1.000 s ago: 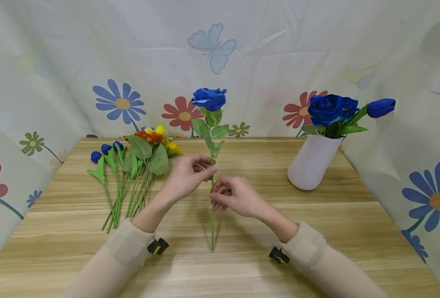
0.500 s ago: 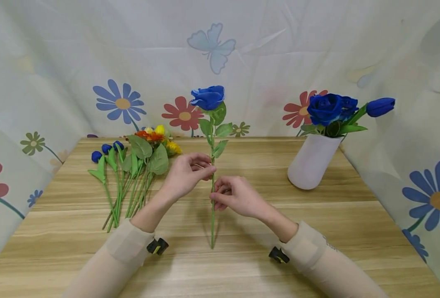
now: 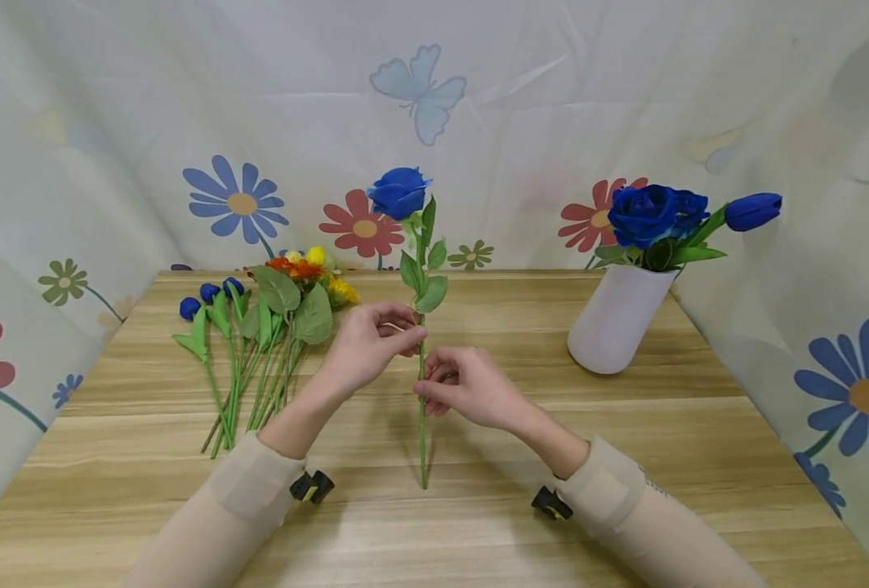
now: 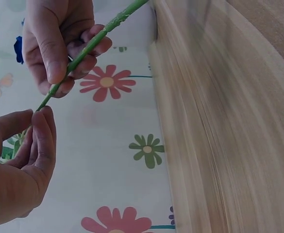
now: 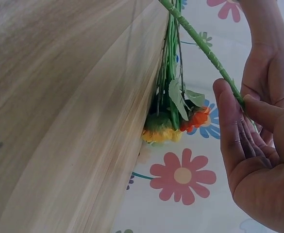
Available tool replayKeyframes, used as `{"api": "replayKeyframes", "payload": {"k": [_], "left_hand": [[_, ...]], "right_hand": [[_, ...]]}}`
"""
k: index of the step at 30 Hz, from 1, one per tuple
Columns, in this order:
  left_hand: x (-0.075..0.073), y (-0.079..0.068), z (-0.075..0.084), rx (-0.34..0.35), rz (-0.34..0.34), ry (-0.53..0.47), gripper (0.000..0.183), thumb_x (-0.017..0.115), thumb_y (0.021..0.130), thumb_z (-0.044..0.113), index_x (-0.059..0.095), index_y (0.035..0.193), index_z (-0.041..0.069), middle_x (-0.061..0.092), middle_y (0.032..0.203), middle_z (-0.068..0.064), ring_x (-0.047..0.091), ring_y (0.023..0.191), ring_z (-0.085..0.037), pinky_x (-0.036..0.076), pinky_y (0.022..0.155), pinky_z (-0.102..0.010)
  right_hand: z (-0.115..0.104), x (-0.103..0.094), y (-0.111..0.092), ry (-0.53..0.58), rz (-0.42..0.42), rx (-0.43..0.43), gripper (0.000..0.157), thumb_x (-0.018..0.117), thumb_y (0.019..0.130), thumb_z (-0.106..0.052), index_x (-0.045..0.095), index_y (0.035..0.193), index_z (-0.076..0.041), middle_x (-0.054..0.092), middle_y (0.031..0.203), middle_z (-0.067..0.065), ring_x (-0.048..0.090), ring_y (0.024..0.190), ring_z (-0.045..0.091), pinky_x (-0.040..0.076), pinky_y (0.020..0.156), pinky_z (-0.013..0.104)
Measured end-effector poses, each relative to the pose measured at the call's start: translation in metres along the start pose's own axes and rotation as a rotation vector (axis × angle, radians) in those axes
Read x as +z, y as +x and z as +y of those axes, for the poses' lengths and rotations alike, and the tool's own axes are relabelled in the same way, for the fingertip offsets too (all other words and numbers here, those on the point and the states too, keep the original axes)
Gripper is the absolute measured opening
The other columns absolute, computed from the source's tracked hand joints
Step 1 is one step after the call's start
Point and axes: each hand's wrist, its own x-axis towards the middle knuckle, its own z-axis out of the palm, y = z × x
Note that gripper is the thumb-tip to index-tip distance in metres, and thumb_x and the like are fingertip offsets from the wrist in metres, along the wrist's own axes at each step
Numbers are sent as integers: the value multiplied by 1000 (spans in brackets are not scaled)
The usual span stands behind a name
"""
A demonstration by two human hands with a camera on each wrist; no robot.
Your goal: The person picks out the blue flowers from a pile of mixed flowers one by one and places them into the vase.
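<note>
Bench [image 3: 479, 531]: wood-grain top, running from under both forearms back to the printed cloth.
Rose stem [image 3: 423, 445]: green and slender, its bare lower end pointing towards the person; whether the tip touches the wood I cannot tell.
Right-hand grip [image 3: 474, 388]: thumb and fingertips closed in a light pinch on the stem, about midway down it.
Left-hand grip [image 3: 367, 347]: also pinching the stem, just below the leaves and above the right hand, the other fingers loosely bent.
Turned bloom: over the last second the flower has swung round and over to the left, and its leaves have shifted about the stem, while both hands hold nearly the same places. I take this as the stem being rolled between the fingertips to change the bloom's facing; it is no closer to the vase.
Blue rose [image 3: 399, 194]: held up between the hands over the middle, head leaning left, petals full and bright blue with paler edges, leaves green and toothed.
Loose flowers: blue tulips [image 3: 210, 292] lie left, beside orange flowers [image 3: 296, 268] and a yellow bloom [image 3: 341, 291].
White vase [image 3: 618, 318]: well apart on the right, holding blue roses [image 3: 643, 216] and one tulip [image 3: 754, 212].
Printed cloth [image 3: 508, 147]: hangs behind everything.
</note>
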Motion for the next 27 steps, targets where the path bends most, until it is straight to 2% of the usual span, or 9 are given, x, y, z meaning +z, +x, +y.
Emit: {"api": "replayKeyframes", "payload": {"k": [8,14,22,27], "left_hand": [[0,-1,1,11,5,-8,22,72,98,10,68,114,-6,72,102,-15,73,85,-24,60,77,-34],[0,0,1,3,4,-8,24,71,99,10,67,115,-7,72,102,-15,73,85,-24,60,77,-34],[0,-2,3,3,-11,-30,21,72,98,9,68,113,-6,71,102,-16,74,87,-28,60,77,-35],[0,-3,7,6,-21,-60,19,72,97,6,69,111,-7,71,101,-17,75,85,-27,60,77,-36]], "right_hand": [[0,0,1,-5,-2,-13,12,67,100,-7,62,92,0,73,78,8,73,67,22,60,66,51],[-3,-4,0,7,7,-6,14,63,104,-11,67,97,0,72,79,12,73,70,24,60,68,52],[-8,-8,2,17,150,-3,21,62,105,-16,66,106,5,70,86,13,72,78,41,61,70,46],[-10,-10,3,-2,257,-33,16,66,103,-14,67,106,2,73,89,11,72,74,32,61,68,43]]}}
